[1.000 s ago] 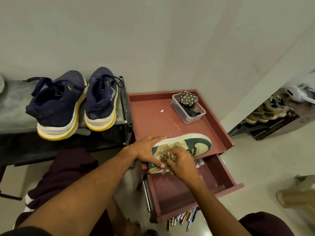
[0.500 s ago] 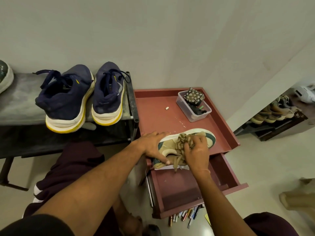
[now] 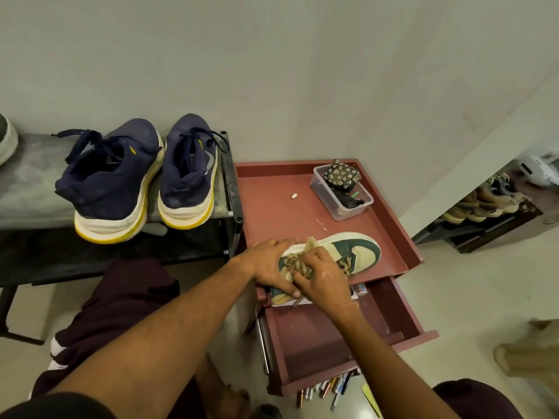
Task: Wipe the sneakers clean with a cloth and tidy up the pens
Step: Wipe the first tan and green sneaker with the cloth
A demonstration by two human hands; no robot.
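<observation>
A green and cream sneaker (image 3: pixel 355 251) lies on the red cabinet top (image 3: pixel 272 207), toe pointing right. My left hand (image 3: pixel 267 261) grips its heel end and holds it down. My right hand (image 3: pixel 320 275) presses a bunched tan cloth (image 3: pixel 302 263) against the sneaker's lace area. Two navy sneakers with white and yellow soles (image 3: pixel 112 179) (image 3: pixel 189 173) stand on a grey shelf (image 3: pixel 27 189) at the left. Several pens (image 3: pixel 326 388) lie on the floor below the open drawer (image 3: pixel 338 334).
A clear plastic box (image 3: pixel 341 192) with a patterned pouch and dark items sits at the cabinet's back right. A small white piece (image 3: pixel 294 195) lies on the top. A shoe rack (image 3: pixel 484 207) stands beyond the wall at right. My knees flank the cabinet.
My right hand has slid the cloth back from the sneaker's middle toward the heel and laces. My left hand keeps holding the heel. The view has shifted slightly.
</observation>
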